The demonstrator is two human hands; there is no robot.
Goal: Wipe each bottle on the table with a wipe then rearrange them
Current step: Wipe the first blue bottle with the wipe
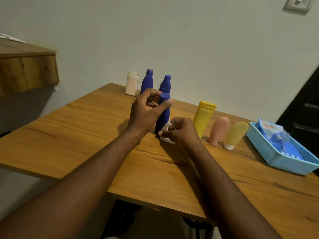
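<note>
Seven containers share the honey-coloured wooden table (82, 128). At the far edge, against the pale wall, stand a squat white plastic bottle (132, 83) and two tall dark-blue spare bottles (147, 81). Mid-table, the left hand (144, 112) pinches the neck of a third dark-blue plastic bottle (163, 116), which is upright. The right hand (180, 131), fingers bunched, presses a crumpled white wipe (165, 135) against its base. Light, stiff and probably slick when damp, it suits that neck hold. Rightward stand three squeeze tubes (203, 118) and a light-blue mesh basket (262, 149).

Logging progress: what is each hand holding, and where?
The left hand grips the near blue bottle by its neck; the right hand pinches the white wipe against its lower body.
</note>
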